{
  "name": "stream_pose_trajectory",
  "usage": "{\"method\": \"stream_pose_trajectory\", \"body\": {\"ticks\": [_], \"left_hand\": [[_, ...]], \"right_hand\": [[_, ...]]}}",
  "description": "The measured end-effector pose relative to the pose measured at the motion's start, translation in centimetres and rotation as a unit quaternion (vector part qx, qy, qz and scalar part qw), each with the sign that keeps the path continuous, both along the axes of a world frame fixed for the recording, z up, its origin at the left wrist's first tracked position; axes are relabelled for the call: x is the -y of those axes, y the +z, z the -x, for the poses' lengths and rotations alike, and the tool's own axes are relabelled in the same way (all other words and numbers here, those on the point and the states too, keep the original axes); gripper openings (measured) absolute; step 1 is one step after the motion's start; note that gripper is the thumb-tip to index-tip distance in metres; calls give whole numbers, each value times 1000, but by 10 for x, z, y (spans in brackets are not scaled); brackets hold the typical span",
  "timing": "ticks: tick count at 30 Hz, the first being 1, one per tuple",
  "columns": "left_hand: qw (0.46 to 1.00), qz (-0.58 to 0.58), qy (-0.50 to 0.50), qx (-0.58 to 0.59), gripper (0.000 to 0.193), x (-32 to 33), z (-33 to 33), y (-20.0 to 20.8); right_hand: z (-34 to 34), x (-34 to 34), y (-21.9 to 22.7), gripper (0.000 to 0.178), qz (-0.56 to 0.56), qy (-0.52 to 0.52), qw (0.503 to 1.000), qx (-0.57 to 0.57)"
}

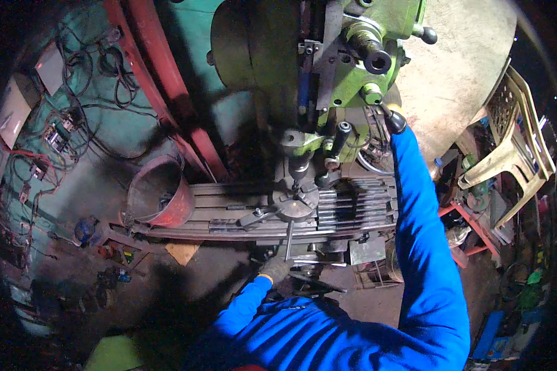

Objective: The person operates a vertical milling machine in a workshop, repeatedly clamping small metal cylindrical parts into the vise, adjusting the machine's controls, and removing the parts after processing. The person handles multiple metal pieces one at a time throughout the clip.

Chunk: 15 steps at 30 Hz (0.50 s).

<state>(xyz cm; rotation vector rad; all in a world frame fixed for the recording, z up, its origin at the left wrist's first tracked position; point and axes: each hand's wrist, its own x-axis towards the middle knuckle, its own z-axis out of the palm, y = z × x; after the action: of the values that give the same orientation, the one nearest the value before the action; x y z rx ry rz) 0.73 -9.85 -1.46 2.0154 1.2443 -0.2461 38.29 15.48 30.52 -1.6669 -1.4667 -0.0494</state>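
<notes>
I stand over a green milling machine (pixel 359 55) with a slotted steel table (pixel 229 204). My left hand (pixel 276 268), gloved, is closed on a crank handle (pixel 289 241) at the front edge of that table. My right hand (pixel 395 119), in a dark glove, reaches up and grips a handwheel (pixel 372 157) on the right side of the machine head. A round chuck (pixel 296 201) sits on the table under the cutter spindle (pixel 298 164). Both sleeves are bright blue.
A rusty red bucket (pixel 158 193) stands on the table's left end. Red pipes (pixel 161 80) run diagonally behind it. Tangled cables and boxes (pixel 62 117) lie at left. Cream plastic chairs (pixel 517 136) are stacked at right, beside a red stool frame (pixel 470 229).
</notes>
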Motion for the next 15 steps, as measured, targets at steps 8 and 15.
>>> {"method": "stream_pose_trajectory", "body": {"ticks": [8,15], "left_hand": [[962,-33,238,129,49,15,-15,17],[717,171,400,544,25,37,-21,-66]], "right_hand": [[17,55,-5,24,-15,-9,1000,-6],[60,247,27,18,-212,37,944,-249]]}}
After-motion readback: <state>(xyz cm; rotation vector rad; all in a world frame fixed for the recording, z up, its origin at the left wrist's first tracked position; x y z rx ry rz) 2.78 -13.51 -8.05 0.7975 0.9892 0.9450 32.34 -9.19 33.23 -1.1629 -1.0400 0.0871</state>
